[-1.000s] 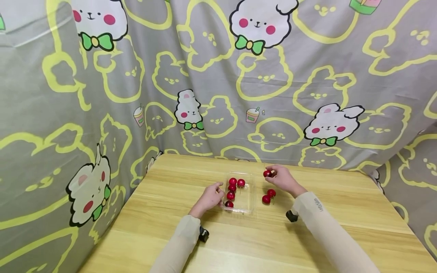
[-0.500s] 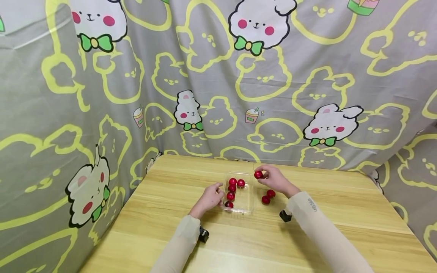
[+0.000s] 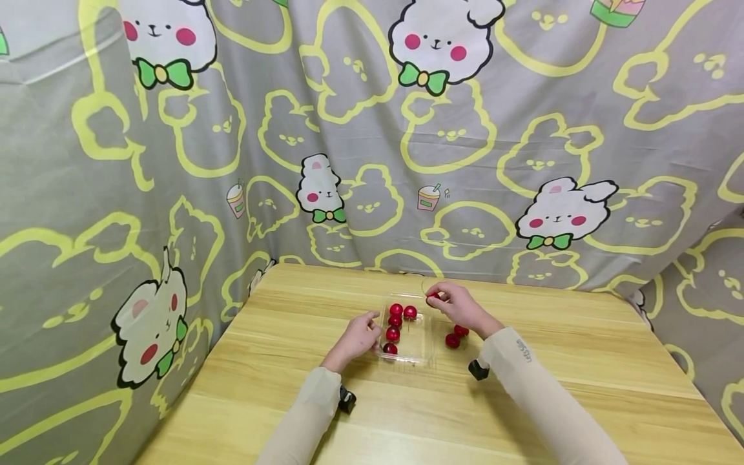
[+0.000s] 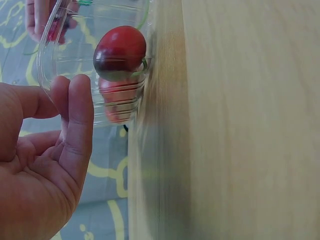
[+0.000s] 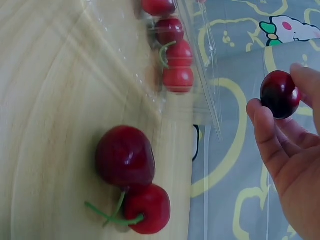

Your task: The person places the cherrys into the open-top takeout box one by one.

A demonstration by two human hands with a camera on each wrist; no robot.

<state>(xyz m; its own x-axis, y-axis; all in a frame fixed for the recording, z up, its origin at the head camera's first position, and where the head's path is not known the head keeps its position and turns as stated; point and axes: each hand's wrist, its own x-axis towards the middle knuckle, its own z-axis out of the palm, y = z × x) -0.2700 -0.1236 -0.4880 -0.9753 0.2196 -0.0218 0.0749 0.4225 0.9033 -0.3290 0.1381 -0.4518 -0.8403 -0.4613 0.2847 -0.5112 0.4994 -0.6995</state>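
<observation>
My right hand [image 3: 459, 307] pinches a dark red cherry [image 5: 280, 94] between thumb and fingertips, over the far right part of a clear plastic box [image 3: 421, 349]. A thin stem rises from it in the head view. My left hand [image 3: 357, 334] holds the box's left rim, its fingertips [image 4: 80, 87] right at the edge in the left wrist view. Several red cherries [image 3: 392, 333] lie in the box, mostly along its left side. Two more cherries [image 3: 453, 340] with green stems sit together on the table, right of the box and partly below my right hand.
The wooden table [image 3: 279, 336] ends at a patterned grey curtain [image 3: 372, 135] behind it. Another fold of curtain [image 3: 52, 194] hangs along the left side. Black wrist cameras [image 3: 347, 399] are strapped at both sleeves.
My right hand has moved left with its cherry, from beside the box to over its far right edge. My left hand and the box stay in place.
</observation>
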